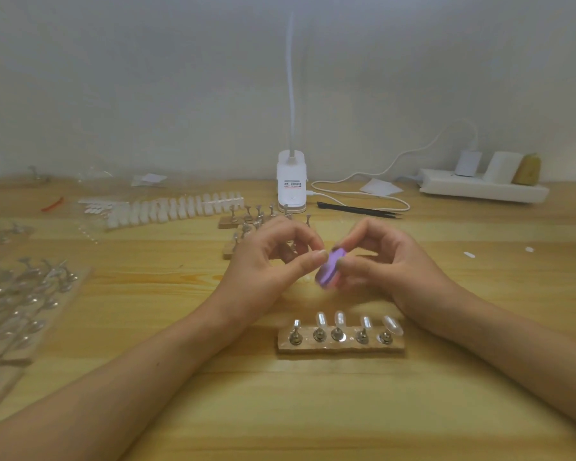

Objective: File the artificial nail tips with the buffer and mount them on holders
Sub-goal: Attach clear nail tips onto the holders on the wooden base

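A small nail-craft workstation at a plain wooden desk (147, 410) against a bare white wall (147, 78). Rows of clear artificial nail tips (173, 209), metal nail holders (341, 337) on wooden bases, black tweezers (359, 210), a white gooseneck desk lamp (291, 184) and a power strip (482, 191) crowd it.

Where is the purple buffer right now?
The buffer is mid-frame in the head view, pinched in the right hand, close beside the left hand and just beyond the near holder strip.

Pale plain wall (147, 78), wooden table (280, 410), white desk lamp (291, 184)
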Demonstrator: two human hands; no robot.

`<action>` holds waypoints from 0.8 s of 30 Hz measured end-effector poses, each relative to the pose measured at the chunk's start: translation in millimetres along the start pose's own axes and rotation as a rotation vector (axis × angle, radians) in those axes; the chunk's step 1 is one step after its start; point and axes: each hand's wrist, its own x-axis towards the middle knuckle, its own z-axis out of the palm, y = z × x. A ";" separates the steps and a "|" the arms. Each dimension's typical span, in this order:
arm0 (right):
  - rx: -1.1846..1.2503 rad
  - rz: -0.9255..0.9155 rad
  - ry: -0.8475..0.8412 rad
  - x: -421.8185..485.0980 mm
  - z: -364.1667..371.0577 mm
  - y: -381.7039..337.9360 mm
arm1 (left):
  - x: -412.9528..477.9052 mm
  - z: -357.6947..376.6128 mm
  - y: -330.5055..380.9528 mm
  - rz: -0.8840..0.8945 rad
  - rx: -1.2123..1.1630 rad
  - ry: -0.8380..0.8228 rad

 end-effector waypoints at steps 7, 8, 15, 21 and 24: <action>-0.002 -0.001 -0.035 -0.7 0.4 -0.9 | -0.2 -0.2 -0.6 -0.009 -0.019 -0.015; -0.006 -0.006 -0.059 -0.8 0.8 -0.3 | 0.0 -0.2 -0.6 -0.015 -0.032 -0.017; -0.037 0.010 -0.057 -0.7 1.4 0.0 | 0.6 0.5 -0.3 -0.012 -0.038 -0.010; 0.024 0.004 -0.001 -0.7 -0.6 -0.9 | 0.1 0.0 -0.1 -0.017 -0.029 -0.014; -0.010 -0.033 0.012 -0.4 2.0 0.0 | 0.4 -0.4 -0.5 -0.026 -0.033 -0.006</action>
